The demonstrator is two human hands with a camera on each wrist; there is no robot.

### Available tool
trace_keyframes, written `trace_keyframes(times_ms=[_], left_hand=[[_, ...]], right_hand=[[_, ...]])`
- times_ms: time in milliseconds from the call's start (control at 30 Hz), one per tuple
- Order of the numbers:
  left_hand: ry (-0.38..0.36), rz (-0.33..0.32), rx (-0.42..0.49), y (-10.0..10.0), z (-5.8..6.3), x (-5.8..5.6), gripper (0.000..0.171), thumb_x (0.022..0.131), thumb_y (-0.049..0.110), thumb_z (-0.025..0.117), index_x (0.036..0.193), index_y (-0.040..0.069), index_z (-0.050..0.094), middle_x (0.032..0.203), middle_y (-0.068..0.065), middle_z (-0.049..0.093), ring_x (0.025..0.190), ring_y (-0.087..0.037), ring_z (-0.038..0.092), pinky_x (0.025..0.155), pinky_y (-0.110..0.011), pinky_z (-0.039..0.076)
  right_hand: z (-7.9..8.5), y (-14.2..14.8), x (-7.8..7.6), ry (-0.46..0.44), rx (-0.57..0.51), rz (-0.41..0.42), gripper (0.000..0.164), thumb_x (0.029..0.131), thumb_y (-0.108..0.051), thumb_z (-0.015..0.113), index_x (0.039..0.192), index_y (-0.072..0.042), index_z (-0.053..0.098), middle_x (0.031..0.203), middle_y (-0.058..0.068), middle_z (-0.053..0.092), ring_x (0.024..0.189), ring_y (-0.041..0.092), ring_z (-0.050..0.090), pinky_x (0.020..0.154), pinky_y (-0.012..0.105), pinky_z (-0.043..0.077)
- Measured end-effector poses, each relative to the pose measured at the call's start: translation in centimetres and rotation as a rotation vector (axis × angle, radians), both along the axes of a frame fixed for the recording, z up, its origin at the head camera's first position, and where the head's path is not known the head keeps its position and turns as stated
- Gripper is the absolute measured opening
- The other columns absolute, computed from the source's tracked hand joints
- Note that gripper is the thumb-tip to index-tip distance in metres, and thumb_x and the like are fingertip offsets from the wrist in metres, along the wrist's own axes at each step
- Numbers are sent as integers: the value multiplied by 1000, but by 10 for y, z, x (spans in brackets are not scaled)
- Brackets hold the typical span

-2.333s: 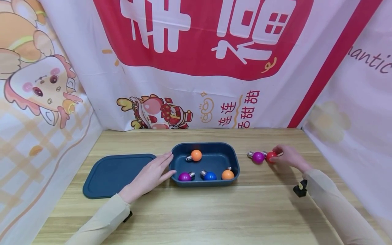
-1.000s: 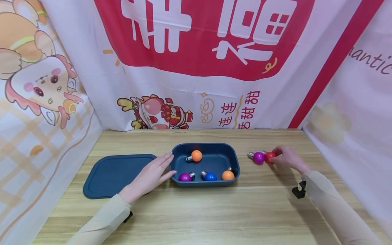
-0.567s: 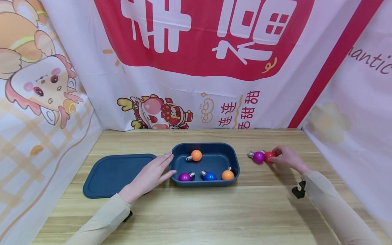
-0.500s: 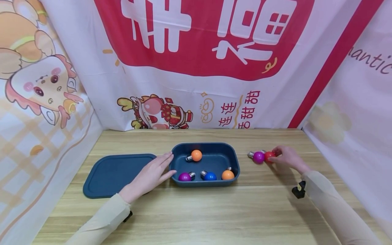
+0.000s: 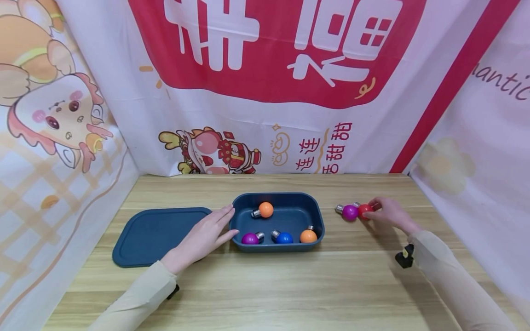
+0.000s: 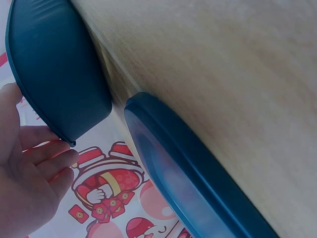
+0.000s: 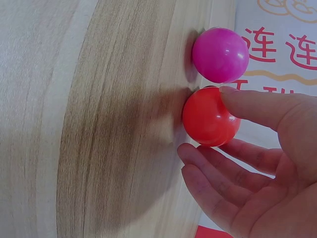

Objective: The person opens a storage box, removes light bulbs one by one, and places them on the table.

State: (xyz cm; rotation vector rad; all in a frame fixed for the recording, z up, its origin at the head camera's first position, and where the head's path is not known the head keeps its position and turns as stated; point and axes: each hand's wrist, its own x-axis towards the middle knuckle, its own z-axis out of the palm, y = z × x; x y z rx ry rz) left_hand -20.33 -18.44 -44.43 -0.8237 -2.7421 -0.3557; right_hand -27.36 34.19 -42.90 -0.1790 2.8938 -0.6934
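Note:
My left hand (image 5: 205, 233) lies with fairly straight fingers at the left end of a dark blue box (image 5: 276, 248), fingertips right at its rim. In the left wrist view that hand (image 6: 34, 173) touches the box's edge. Inside the box are two orange bulbs (image 5: 266, 210), a purple bulb (image 5: 250, 238) and a blue bulb (image 5: 284, 237). On the table to the right, my right hand (image 5: 391, 213) holds a red light bulb (image 7: 209, 119) between thumb and fingers. A second purple bulb (image 7: 220, 54) lies close beside the red one, its metal base pointing left.
The flat dark blue lid (image 5: 157, 236) lies left of the box, partly behind my left hand. Printed cloth (image 5: 273, 96) hangs along the back and both sides of the wooden table (image 5: 281, 294).
Since the earliest frame my right hand and the red bulb have shifted very slightly left, toward the purple bulb. For the last second both hands have stayed nearly still.

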Motion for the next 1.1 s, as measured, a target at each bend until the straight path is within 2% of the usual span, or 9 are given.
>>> trace_keyframes(times_ms=[533,700,900,1100], left_hand=[[3,-1,7,1,1,2,64,95,42,64,143,1,52,150,-17,50,134,-33,54,108,-50,48],[2,-1,5,0,0,1,64,95,43,64,143,2,52,150,-17,50,135,-33,54,108,-49,48],[0,-1,5,-1,-2,0,64,96,43,63,143,2,51,150,-16,50,135,-33,54,108,-49,48],[2,-6,9,0,0,0,64,96,42,63,143,1,52,150,-17,50,134,-34,54,108,-50,48]], right_hand=[[6,1,3,-3,-3,2,47,90,-31,70,116,8,61,116,30,66,103,40,64,86,52,56],[8,4,3,-3,7,9,56,92,-34,68,123,11,56,121,35,61,108,47,61,88,56,54],[14,8,2,52,-8,35,56,93,-27,67,125,17,54,120,38,60,110,51,60,91,58,54],[25,5,3,110,-20,57,52,92,-23,68,122,17,56,117,38,62,107,51,63,90,57,55]])
